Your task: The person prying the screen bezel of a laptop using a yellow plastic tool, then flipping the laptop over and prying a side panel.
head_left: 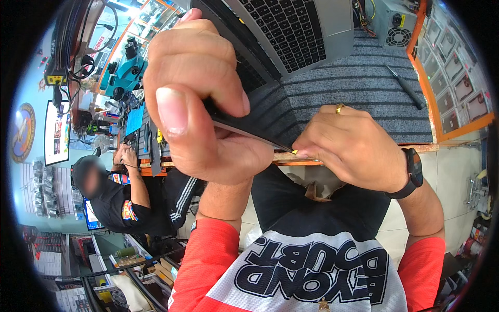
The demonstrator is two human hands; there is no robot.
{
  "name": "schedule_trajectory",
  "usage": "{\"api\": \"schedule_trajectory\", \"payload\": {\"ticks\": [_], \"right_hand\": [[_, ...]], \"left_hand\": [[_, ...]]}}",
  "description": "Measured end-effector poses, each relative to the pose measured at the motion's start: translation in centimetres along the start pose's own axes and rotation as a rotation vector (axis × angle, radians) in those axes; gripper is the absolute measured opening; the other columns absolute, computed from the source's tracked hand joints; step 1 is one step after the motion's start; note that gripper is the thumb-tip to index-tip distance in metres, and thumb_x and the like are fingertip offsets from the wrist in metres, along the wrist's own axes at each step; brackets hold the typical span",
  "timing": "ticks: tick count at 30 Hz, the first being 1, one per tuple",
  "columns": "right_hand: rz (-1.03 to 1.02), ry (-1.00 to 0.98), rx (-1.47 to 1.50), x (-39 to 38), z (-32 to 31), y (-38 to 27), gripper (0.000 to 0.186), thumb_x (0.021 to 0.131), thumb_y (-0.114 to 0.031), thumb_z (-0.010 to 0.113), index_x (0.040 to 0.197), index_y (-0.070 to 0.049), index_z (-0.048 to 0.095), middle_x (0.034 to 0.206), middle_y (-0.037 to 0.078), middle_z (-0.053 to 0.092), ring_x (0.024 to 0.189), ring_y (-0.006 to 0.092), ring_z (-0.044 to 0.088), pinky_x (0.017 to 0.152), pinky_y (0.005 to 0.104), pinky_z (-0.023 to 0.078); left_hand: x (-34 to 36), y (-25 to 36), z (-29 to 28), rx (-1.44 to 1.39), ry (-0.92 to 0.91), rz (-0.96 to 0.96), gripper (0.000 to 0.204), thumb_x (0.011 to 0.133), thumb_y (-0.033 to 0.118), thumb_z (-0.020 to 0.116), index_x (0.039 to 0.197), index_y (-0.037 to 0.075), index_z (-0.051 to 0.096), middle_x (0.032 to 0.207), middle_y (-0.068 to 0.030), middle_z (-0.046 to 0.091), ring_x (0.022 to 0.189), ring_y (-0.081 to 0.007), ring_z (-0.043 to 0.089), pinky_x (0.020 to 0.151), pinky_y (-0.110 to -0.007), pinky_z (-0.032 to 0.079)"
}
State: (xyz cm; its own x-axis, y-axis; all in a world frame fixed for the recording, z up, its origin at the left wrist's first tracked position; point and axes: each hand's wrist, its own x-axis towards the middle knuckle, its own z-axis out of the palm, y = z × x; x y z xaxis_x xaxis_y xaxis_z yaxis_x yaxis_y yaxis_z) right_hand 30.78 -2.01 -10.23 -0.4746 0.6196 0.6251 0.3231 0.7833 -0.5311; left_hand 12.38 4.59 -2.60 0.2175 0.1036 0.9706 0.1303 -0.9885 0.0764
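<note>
An open laptop with a silver keyboard deck [293,36] and a dark, glossy screen [267,112] is at the bench, and the screen mirrors the striped mat. My left hand [200,88] is closed around the screen's edge, thumb toward me; the fingertips behind are partly hidden. At the near corner of that thin edge, my right hand [353,148] pinches a small yellow-tipped piece [294,152] against it. Most of this piece is hidden by the fingers, so its kind cannot be told. A ring and a black watch are on my right side.
A grey striped mat [358,99] covers the bench, with a thin dark-handled tool [408,89] lying on it at right. Behind stands a metal power supply unit [397,28]. To the left are a teal microscope [125,70] and a seated co-worker [119,195] at the bench.
</note>
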Motion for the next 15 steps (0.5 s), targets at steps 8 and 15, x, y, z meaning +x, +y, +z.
{"api": "schedule_trajectory", "payload": {"ticks": [8,15], "right_hand": [[-0.031,0.128,0.022,-0.2,0.7,-0.3,0.009,0.088,-0.009,0.077,0.095,-0.004,0.073,0.086,0.009,0.071,0.079,0.0281,0.069,0.072,0.0376,0.054],[-0.051,0.162,-0.001,0.7,0.3,-1.0,0.013,0.083,-0.006,0.080,0.094,-0.004,0.073,0.086,0.008,0.072,0.077,0.0264,0.068,0.070,0.0358,0.054]], "left_hand": [[-0.2,0.2,-0.2,0.017,-0.004,-0.012,0.035,0.102,0.025,0.024,0.075,0.011,0.041,0.072,-0.0113,0.047,0.070,-0.0222,0.045,0.108,-0.056,0.048],[-0.2,-0.6,-1.6,-0.085,0.009,-0.059,0.035,0.101,0.027,0.026,0.075,0.011,0.043,0.072,-0.0104,0.045,0.070,-0.0221,0.044,0.107,-0.055,0.047]]}}
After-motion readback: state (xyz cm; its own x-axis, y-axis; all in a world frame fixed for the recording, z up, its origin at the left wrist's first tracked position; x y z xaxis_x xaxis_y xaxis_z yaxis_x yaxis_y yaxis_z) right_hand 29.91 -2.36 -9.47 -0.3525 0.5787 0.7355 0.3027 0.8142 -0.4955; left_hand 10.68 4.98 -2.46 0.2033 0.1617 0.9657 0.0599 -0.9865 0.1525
